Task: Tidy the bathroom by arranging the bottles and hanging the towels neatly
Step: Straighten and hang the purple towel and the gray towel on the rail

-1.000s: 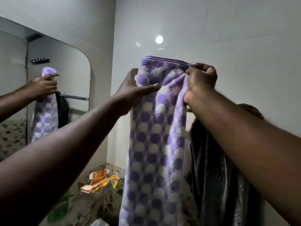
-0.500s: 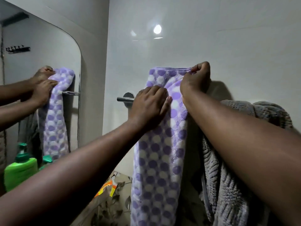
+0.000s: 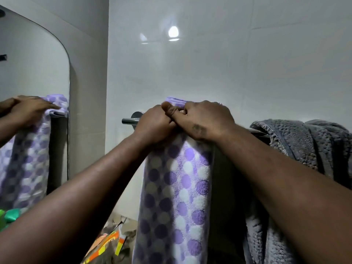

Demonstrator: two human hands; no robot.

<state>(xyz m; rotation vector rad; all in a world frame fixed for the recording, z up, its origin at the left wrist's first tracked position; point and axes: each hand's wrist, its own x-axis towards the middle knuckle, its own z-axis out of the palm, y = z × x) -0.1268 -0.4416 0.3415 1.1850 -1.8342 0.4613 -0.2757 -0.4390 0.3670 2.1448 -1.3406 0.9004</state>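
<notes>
so, mid-hang on the towel step: purple dotted towel draped over the chrome rail, just left of the bunched grey towel, with left hand and right hand side by side, both curled tight on its top fold. next up, probably evening out the halves and flattening that fold before letting go. looks thick, folded narrow, hanging straight, bit lumpy on top.

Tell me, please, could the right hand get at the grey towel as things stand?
Probably yes: the grey towel hangs on the same rail just beside the right hand, with nothing between them, though that hand would first have to release the dotted towel.
</notes>
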